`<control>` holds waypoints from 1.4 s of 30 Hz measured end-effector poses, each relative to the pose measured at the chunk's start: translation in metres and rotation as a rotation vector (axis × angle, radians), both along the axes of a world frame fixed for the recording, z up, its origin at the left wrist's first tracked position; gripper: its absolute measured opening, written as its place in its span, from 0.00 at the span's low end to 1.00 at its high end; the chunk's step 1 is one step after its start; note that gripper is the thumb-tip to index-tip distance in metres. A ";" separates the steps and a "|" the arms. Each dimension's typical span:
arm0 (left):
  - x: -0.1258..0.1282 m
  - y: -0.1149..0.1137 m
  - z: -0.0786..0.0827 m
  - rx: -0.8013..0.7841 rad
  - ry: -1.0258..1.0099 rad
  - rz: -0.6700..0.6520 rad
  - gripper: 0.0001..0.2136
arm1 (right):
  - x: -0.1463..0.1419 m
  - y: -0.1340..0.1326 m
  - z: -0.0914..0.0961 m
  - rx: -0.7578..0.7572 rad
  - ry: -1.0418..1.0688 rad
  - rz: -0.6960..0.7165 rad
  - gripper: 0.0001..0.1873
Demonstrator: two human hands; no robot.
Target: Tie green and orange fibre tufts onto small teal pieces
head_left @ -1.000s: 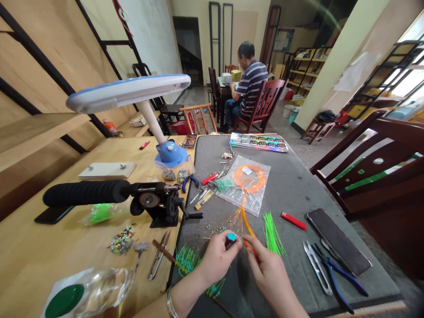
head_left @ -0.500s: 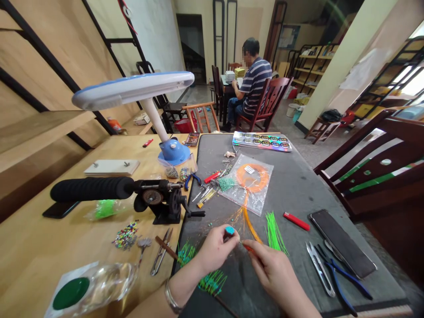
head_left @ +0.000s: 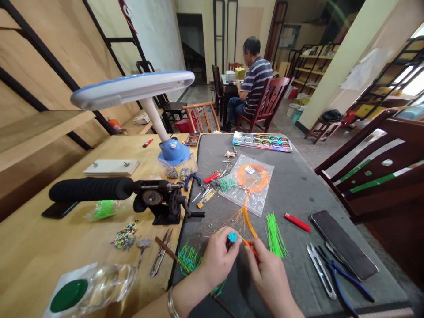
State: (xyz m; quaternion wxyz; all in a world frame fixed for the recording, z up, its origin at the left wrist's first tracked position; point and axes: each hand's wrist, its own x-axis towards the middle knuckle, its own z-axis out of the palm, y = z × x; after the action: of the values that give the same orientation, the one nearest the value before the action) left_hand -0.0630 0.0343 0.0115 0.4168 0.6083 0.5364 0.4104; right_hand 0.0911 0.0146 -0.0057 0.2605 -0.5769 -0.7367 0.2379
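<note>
My left hand (head_left: 218, 254) is closed, with a silver bangle at the wrist. A small bright-blue round cluster (head_left: 232, 237) shows between its thumb and curled fingers; the lower part is hidden. My right hand (head_left: 266, 265) pinches a thin orange-handled tool (head_left: 251, 248), whose tip points at my left fingertips. A fine green strand seems to stand up between the two hands. Left of my left hand, a brown stick (head_left: 165, 247) carries green strands with blue-green knots or beads (head_left: 188, 259). Loose bright-green strands (head_left: 276, 236) lie beyond my right hand.
On the grey mat are an orange line coil in a clear bag (head_left: 253, 179), a red lighter (head_left: 297, 222), snips (head_left: 320, 269), blue-handled pliers (head_left: 346, 282) and a phone (head_left: 342, 245). A hand-cranked vise (head_left: 165, 201), beads (head_left: 125, 236) and a lamp (head_left: 174, 152) stand left. A person sits behind.
My right hand has shifted slightly left and turned, so more of the orange handle shows. My left hand has moved a little right and the blue cluster faces me more.
</note>
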 end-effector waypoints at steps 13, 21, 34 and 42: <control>-0.001 0.007 -0.014 -0.357 -0.330 -0.141 0.13 | 0.012 0.003 0.002 0.022 -0.007 0.057 0.14; -0.002 0.007 -0.013 -0.369 -0.324 -0.149 0.13 | 0.015 0.000 0.002 -0.016 0.014 0.083 0.13; 0.000 0.002 -0.001 -0.317 -0.271 -0.175 0.09 | 0.014 -0.002 0.004 -0.401 0.595 -0.030 0.18; 0.005 -0.005 0.016 -0.112 -0.095 -0.144 0.02 | 0.029 -0.017 0.018 -0.273 0.379 -0.021 0.16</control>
State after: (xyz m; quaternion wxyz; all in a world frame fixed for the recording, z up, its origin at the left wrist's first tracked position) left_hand -0.0576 0.0288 0.0272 0.5037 0.6007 0.4931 0.3774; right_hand 0.1196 -0.0029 0.0125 0.3161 -0.5594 -0.6297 0.4366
